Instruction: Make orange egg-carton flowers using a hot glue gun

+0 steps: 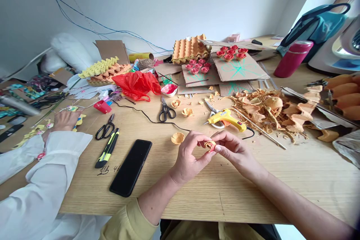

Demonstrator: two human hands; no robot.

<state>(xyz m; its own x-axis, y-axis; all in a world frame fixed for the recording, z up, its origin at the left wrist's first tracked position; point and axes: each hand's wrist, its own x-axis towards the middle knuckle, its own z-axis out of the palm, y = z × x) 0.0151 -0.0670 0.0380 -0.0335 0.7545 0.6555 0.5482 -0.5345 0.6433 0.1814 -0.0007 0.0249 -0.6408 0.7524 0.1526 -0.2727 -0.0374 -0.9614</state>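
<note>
Between the fingertips of my left hand [188,157] and my right hand [236,153] is a small rolled flower piece of orange egg-carton pulp [209,144], with some red on it. Both hands pinch it above the front of the table. Just left of my fingers lies an orange pulp flower cup [178,138]. Beyond it are two more pulp flowers, one with layered petals [187,112] and a smaller one [176,103]. A yellow glue gun [227,119] rests behind my right hand, partly over a pair of scissors [213,109].
A black phone [131,168], a utility knife [107,149] and black scissors [166,111] lie leftward. Torn pulp scraps [272,108] heap up on the right. Red flowers [232,52] stand on cardboard [239,68] behind. A co-worker's white sleeve [56,157] reaches in at left.
</note>
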